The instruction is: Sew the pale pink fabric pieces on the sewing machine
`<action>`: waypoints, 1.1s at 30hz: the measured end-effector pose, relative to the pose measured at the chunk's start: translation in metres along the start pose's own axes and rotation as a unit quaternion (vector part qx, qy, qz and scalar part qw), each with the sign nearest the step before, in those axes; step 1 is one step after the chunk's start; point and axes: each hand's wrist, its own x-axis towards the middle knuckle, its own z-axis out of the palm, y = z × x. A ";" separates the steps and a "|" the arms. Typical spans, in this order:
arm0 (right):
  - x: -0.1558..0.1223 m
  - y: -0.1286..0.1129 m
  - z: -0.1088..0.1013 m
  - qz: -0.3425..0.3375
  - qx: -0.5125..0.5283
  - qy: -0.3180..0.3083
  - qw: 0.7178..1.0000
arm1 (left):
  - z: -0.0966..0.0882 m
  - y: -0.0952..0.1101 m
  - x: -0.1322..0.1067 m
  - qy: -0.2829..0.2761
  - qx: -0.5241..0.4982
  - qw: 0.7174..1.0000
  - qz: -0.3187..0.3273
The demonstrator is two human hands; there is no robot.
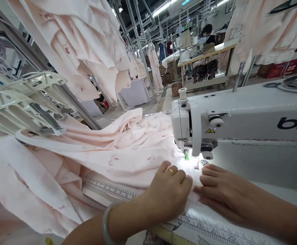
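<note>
Pale pink printed fabric (118, 149) lies spread over the sewing table and runs under the presser foot (187, 156) of a white sewing machine (240, 115). My left hand (167, 194), with a gold ring and a jade bangle, rests on the fabric just before the needle, its fingers curled and pressing the cloth down. Just to its right, my right hand (220, 190) lies beside the foot with fingers stretched out flat on the fabric edge. Both hands nearly touch each other.
A ruler strip (204, 226) runs along the table's front edge. White plastic hanger frames (18, 105) stand at left. More pink garments (87, 44) hang overhead. Another person (207, 37) sits at a far sewing table (215, 51).
</note>
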 end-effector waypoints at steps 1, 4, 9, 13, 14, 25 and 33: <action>0.000 -0.001 0.000 0.004 0.007 -0.008 1.000 | 0.005 0.002 0.001 0.003 -0.004 1.000 0.011; 0.000 -0.002 0.001 0.019 0.032 -0.030 0.999 | 0.020 0.003 0.005 -0.012 -0.014 0.999 0.033; 0.002 -0.001 0.000 0.049 0.047 -0.025 0.997 | 0.036 -0.008 0.012 -0.044 0.013 0.998 0.042; 0.004 0.003 -0.004 0.051 0.021 0.014 0.998 | 0.042 -0.023 0.020 -0.035 0.038 0.998 0.039; 0.004 0.003 -0.005 0.050 0.018 0.017 0.998 | 0.042 -0.026 0.021 -0.014 0.043 0.998 0.043; 0.005 0.005 -0.008 0.022 -0.030 0.059 0.998 | 0.038 -0.026 0.018 0.013 0.070 0.994 0.086; 0.000 0.015 -0.001 0.029 -0.061 0.067 0.995 | 0.029 -0.032 0.020 -0.058 -0.022 0.998 0.013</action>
